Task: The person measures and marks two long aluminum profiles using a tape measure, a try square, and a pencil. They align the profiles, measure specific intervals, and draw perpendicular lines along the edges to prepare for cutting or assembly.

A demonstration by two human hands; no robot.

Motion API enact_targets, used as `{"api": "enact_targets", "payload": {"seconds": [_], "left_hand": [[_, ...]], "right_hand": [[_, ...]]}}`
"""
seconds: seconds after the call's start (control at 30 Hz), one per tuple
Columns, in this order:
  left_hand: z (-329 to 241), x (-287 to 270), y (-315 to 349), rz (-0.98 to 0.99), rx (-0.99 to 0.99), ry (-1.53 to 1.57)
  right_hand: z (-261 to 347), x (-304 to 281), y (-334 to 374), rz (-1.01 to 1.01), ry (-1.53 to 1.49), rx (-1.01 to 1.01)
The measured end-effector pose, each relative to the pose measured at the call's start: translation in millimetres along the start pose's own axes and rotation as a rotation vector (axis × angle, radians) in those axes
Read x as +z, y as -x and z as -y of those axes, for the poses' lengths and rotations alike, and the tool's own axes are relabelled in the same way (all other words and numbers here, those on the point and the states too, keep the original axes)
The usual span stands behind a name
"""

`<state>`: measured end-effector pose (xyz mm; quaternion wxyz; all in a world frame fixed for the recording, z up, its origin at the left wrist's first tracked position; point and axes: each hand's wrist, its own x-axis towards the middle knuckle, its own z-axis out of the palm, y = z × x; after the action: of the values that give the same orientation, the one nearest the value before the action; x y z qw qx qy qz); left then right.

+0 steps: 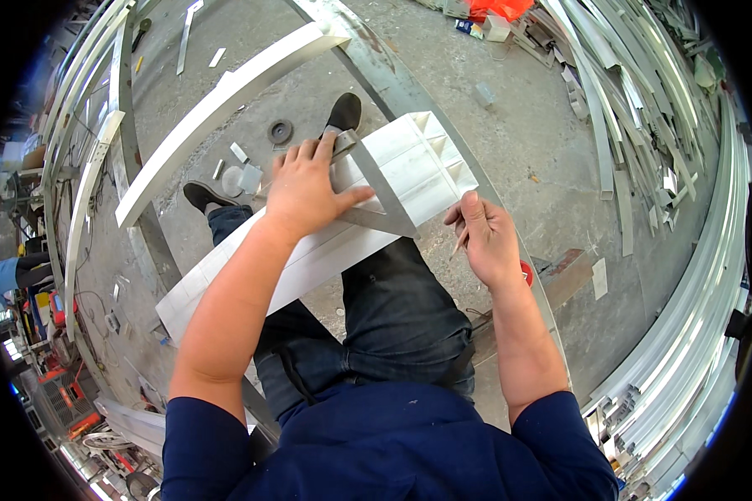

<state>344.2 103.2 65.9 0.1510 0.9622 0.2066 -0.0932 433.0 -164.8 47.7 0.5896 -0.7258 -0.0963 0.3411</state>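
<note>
A long white metal profile (309, 265) lies slantwise across in front of me, its hollow, ribbed end towards the upper right. On its upper face rests a grey metal triangular set square (379, 185). My left hand (303, 190) grips the set square and presses it to the profile, fingers over the thick edge and thumb spread across the face. Just beyond the profile's right end, my right hand (486, 238) is closed, thumb up. A thin pencil-like stick (459, 243) pokes out below its fingers; most of it is hidden.
A steel frame rail (376, 63) runs past the profile's right end. Another white profile (217, 117) lies across the frame at upper left. A tape roll (280, 131) and offcuts lie on the floor. Long metal strips (597, 100) are heaped at upper right, with more profiles (685, 334) stacked below.
</note>
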Motion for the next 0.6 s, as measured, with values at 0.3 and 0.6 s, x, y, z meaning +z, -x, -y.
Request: {"api": "enact_targets", "payload": {"seconds": [0.3, 0.6], "left_hand": [[-9, 20, 4, -0.074, -0.056, 0.035], [-7, 26, 1, -0.100, -0.059, 0.078]], "right_hand": [[21, 40, -43, -0.038, -0.057, -0.125], [20, 56, -66, 0.024, 0.228, -0.317]]}}
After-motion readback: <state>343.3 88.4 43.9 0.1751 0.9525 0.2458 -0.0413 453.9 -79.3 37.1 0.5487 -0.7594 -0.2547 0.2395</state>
